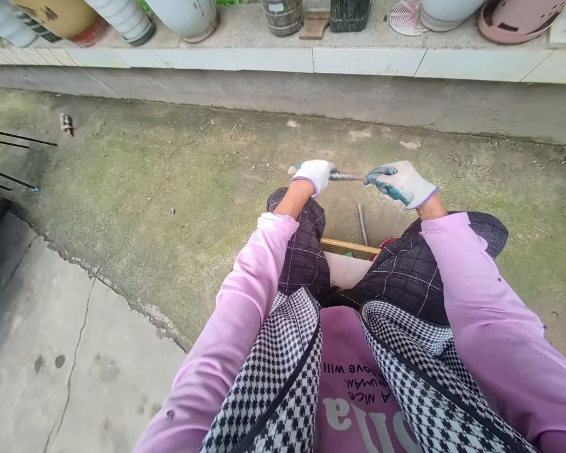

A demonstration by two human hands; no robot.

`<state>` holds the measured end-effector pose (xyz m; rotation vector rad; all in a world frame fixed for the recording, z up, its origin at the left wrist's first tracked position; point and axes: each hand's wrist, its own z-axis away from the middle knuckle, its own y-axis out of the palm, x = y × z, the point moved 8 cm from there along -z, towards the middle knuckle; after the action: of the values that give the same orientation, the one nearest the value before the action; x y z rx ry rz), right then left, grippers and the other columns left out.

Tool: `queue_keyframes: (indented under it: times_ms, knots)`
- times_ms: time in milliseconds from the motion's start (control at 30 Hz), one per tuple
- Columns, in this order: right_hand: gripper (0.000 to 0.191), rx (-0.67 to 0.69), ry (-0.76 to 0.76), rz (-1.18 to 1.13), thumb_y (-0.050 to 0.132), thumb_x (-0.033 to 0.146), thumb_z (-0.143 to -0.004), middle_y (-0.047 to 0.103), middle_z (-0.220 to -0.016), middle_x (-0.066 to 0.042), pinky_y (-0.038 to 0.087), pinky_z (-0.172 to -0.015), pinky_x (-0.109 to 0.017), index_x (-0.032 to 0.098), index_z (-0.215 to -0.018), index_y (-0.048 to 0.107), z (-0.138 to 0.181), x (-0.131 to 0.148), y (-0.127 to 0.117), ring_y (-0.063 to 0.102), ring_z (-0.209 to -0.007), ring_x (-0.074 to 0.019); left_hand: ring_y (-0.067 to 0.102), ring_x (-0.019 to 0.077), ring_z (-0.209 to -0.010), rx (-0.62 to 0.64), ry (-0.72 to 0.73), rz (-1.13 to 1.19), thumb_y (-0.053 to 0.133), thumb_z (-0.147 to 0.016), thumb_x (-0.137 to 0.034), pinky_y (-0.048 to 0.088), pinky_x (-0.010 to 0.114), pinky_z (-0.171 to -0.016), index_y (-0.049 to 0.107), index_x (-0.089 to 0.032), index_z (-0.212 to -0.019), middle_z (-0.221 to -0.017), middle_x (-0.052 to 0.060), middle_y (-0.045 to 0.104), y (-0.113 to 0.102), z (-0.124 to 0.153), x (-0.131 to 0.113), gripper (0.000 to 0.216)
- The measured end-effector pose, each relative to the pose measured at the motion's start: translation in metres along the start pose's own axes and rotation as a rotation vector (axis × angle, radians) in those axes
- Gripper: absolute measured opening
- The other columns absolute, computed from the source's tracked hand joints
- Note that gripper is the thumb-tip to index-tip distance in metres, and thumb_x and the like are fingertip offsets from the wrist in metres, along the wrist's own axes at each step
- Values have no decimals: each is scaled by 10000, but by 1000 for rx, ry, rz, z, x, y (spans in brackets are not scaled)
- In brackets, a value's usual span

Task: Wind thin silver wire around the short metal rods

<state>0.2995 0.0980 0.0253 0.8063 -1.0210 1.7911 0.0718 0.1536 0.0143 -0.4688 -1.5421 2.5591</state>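
Fingers point(321, 168) of the left hand point(315, 175), in a white knit glove with a purple cuff, are curled tight around one end of a short ribbed steel rod point(345, 177). A pale tip of the rod pokes out past the glove on the left side. Fingers point(378, 176) of the right hand point(402, 183), in a matching glove with a teal rubbery coating, close around the rod's other end, so only a short grey threaded-looking stretch shows between the two hands. The rod lies level, held out in front of the knees above the concrete ground point(170, 189), which is rough, stained green with moss and cracked along its lower edge.

Below the hands, between the knees in dark checked trousers, a second ribbed rod point(361, 223) lies on the ground, and a pale wooden bar point(349, 246) crosses from leg to leg. Thin dark steel bars point(14, 138) jut in from the left edge. Along the raised tiled ledge point(368, 61) at the top stand rounded pots point(188, 16) and buckets.
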Motion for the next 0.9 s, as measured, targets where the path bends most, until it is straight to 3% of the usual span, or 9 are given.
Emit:
queue_keyframes:
  times_ms: [100,167,267,367,433,533,667,800,900]
  knots:
    - [178,-106,15,19,938,329,-938,532,-583,47,276,-507,-251,168,-917,864,-8,-4,-13,419,-542,-111,770,261,-999,227,183,24,826,-882,-40,554,350,-931,990,-202,-1236,-1070,57,908,24,12,-31,422]
    - [124,-162,23,93,889,302,-966,568,-611,33,350,-545,-258,187,-934,857,-14,-6,-20,488,-590,-140,685,205,-889,285,256,140,834,-836,-48,514,312,-857,970,-181,-1133,-924,-1,847,30,19,-46,353]
    - [70,-177,58,243,816,216,-998,629,-645,9,457,-630,-272,198,-955,869,-21,-10,-19,579,-671,-180,596,160,-820,273,305,427,825,-807,-80,473,273,-799,931,-166,-1068,-805,-57,733,24,19,-56,295]
    - [98,-70,102,287,815,169,-1016,646,-637,8,450,-596,-267,187,-937,870,-21,-14,-1,550,-598,-160,608,156,-816,129,256,657,819,-821,-98,495,272,-792,929,-145,-1214,-860,-53,736,10,9,-49,411]
    - [88,18,114,296,861,204,-1035,670,-652,14,436,-545,-246,185,-950,872,-17,-14,13,543,-549,-134,672,180,-857,15,164,603,803,-899,-105,549,291,-816,922,-127,-1385,-963,-8,815,3,2,-36,501]
    - [117,114,88,269,929,276,-1042,711,-685,14,472,-519,-207,183,-988,885,-10,-11,28,583,-553,-112,826,263,-1103,-79,40,276,753,-1040,-134,627,337,-997,909,-158,-1550,-1267,95,936,-2,0,-18,534]
    - [136,60,52,204,963,285,-1020,709,-675,12,478,-504,-201,175,-983,892,-9,-7,18,579,-557,-106,858,352,-1388,-63,2,-13,606,-1153,-130,619,409,-1177,896,-230,-1624,-1499,166,924,4,5,-12,563]
    - [119,-50,44,182,949,231,-999,696,-665,16,452,-515,-238,192,-922,868,-16,-8,-4,539,-543,-111,820,276,-1121,161,181,5,807,-981,-66,601,348,-1060,965,-220,-1311,-1186,77,947,26,11,-31,397]
    - [160,-82,42,151,959,175,-954,702,-660,7,445,-538,-230,193,-848,840,-20,-8,-12,579,-585,-121,704,198,-908,254,262,282,847,-836,-45,565,303,-911,936,-221,-1047,-903,-16,863,32,15,-43,288]
